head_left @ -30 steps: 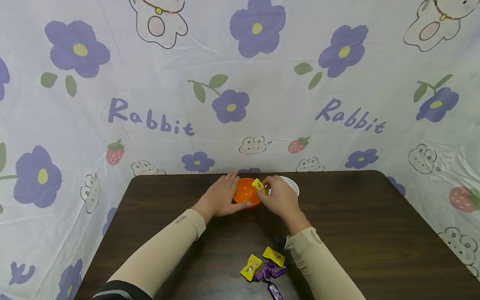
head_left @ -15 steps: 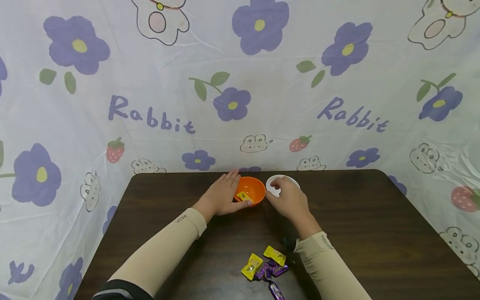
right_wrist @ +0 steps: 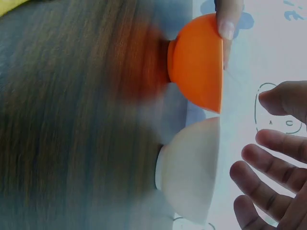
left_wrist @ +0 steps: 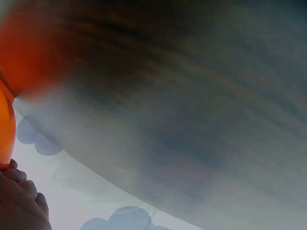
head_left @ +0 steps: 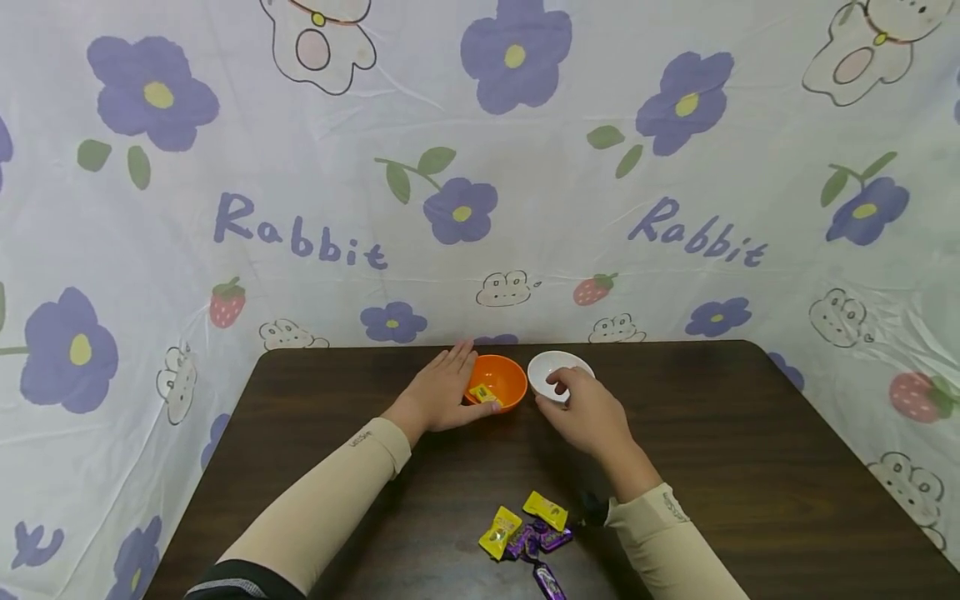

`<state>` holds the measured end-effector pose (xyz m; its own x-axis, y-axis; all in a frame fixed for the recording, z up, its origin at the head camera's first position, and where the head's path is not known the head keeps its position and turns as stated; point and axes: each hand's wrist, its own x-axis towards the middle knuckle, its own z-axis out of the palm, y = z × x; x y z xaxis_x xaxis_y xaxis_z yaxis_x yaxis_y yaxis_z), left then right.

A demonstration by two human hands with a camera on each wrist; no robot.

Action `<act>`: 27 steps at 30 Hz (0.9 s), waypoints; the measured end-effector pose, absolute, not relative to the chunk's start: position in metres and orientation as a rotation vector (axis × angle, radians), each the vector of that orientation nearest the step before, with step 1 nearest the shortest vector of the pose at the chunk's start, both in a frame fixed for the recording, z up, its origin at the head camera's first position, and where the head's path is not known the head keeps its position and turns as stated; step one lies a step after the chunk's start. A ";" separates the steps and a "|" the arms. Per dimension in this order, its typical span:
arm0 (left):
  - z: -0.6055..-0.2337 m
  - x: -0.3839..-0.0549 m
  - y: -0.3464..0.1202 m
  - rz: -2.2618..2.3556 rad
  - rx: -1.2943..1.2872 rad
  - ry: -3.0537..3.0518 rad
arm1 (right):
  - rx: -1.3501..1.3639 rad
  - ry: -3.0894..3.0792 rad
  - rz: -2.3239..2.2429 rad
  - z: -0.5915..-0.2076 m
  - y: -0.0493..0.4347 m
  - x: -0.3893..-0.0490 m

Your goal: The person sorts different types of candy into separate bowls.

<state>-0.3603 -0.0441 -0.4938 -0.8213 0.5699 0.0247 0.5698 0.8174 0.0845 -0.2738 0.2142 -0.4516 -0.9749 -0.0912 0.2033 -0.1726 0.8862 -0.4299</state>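
Observation:
An orange bowl (head_left: 510, 379) stands at the back of the table with a yellow-wrapped candy (head_left: 483, 392) inside. My left hand (head_left: 438, 396) rests along the bowl's left side, fingers straight and thumb at the near rim. Right beside it is a white bowl (head_left: 543, 365). Over the white bowl's near right rim hangs my right hand (head_left: 588, 412), holding nothing. In the right wrist view its fingers (right_wrist: 259, 187) are spread and loosely bent, apart from the white bowl. The left wrist view catches only part of the left hand (left_wrist: 21, 203) by the orange wall.
Nearer on the dark wooden table (head_left: 712, 467) lies a small pile of candies: two yellow-wrapped ones (head_left: 500, 533) and several purple-wrapped ones (head_left: 549, 581). A white printed curtain (head_left: 420, 275) hangs right behind the table's back edge.
My right hand has let go of the yellow-wrapped candy, which now lies in the orange bowl. That hand has moved right, to over the white bowl. My left hand has stayed put.

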 end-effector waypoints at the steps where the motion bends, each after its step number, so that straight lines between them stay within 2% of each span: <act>1: -0.494 -0.360 -0.044 0.142 0.940 2.992 | 0.205 -2.880 0.682 -0.451 0.215 -0.271; 11: -0.498 -0.361 -0.043 0.155 0.924 2.998 | 0.321 -2.888 0.664 -0.443 0.226 -0.241; 27: -0.495 -0.358 -0.044 0.148 0.942 3.016 | 0.549 -2.985 0.563 -0.457 0.239 -0.196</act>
<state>-0.3575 -0.0436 -0.4951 -0.8226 0.5666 0.0484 0.5686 0.8184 0.0828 -0.1958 0.2386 -0.4567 -0.9354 -0.3335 0.1180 -0.3535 0.8704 -0.3427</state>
